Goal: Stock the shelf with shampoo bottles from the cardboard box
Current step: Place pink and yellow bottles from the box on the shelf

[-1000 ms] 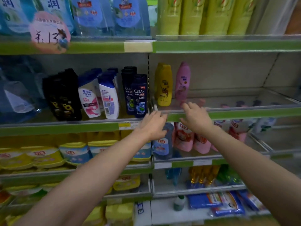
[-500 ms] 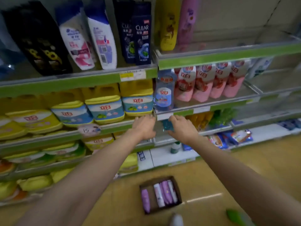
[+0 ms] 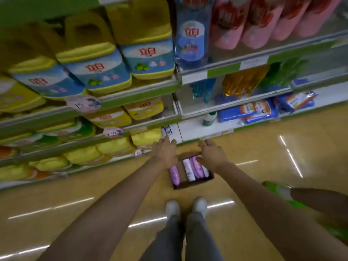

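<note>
A small cardboard box sits on the floor just ahead of my feet. Inside lie several shampoo bottles: a purple one at the left, a white one and another purple one beside it. My left hand hangs above the box's far left corner, fingers spread, holding nothing. My right hand hovers over the box's far right side, fingers apart and empty, covering the bottle tops.
Green-edged shelves rise ahead, packed with yellow detergent jugs, pink refill pouches and blue packs. My white shoes stand behind the box. Another person's leg with a green shoe is at the right.
My view has tipped from the upper shelves down to the floor. Both hands dropped from the shelf edge to just above the box, still empty.
</note>
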`<act>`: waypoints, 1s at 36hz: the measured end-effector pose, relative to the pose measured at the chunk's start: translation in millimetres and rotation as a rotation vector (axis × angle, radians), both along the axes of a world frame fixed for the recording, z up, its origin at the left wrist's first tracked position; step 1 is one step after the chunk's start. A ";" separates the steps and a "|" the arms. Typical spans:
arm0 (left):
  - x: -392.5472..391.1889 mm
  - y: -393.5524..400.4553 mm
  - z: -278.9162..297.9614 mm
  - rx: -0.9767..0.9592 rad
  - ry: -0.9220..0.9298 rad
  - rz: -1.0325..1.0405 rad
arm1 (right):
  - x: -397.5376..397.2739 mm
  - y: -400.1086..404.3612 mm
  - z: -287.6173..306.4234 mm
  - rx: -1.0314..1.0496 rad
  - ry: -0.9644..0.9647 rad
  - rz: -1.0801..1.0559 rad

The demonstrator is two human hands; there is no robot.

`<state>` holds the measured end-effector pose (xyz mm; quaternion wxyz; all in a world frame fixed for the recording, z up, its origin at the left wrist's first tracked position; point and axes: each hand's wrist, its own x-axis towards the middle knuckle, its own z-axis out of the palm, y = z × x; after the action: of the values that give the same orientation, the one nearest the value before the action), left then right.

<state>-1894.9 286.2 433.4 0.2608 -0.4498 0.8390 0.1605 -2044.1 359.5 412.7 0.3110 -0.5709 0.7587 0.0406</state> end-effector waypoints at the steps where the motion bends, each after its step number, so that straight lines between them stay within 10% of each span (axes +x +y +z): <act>1: 0.3 3.9 -8.8 0.018 -0.011 0.003 | 0.7 3.1 -9.5 0.023 -0.008 -0.001; 18: 1.1 35.6 -249.9 0.247 0.036 0.352 | -1.9 32.2 -231.0 0.144 -0.239 -0.258; 36: 10.7 34.1 -586.3 0.286 -0.164 -0.017 | 18.4 -2.6 -566.0 0.271 0.044 0.343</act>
<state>-1884.2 320.3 -152.9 0.3911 -0.4123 0.7874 0.2390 -2025.7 356.9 -153.3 0.3567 -0.6437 0.6447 0.2069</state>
